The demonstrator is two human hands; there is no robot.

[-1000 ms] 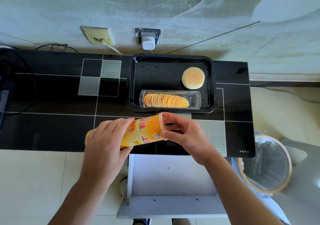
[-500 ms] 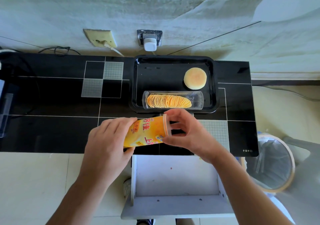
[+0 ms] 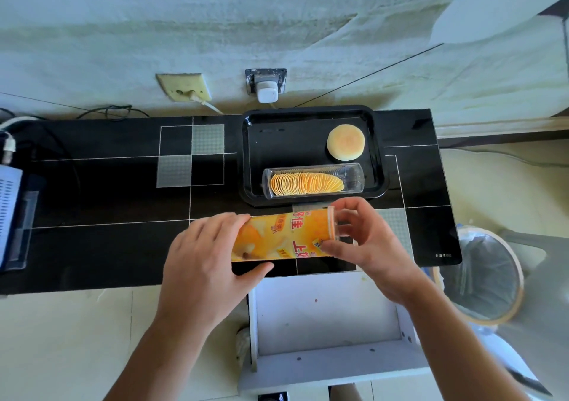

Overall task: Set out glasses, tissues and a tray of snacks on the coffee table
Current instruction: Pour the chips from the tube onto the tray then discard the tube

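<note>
A yellow crisp can (image 3: 286,235) lies sideways over the front of the black coffee table (image 3: 107,203). My left hand (image 3: 206,262) grips its left end. My right hand (image 3: 366,240) holds its right end, fingers around the clear lid (image 3: 332,223) on the mouth. Behind the can sits a black tray (image 3: 377,166). In the tray a clear plastic sleeve of stacked crisps (image 3: 311,181) lies along the front, and a round pale bun (image 3: 345,142) rests at the back right.
A white stool or shelf unit (image 3: 326,323) stands below the table's front edge. A bin lined with a bag (image 3: 477,274) is on the floor at the right. Wall sockets with a plug (image 3: 266,87) sit behind the tray. A blue-white device (image 3: 9,203) lies at the table's left end.
The can has tipped from slanted to nearly level and both hands have shifted slightly right. My right fingers have closed further round the lid end.
</note>
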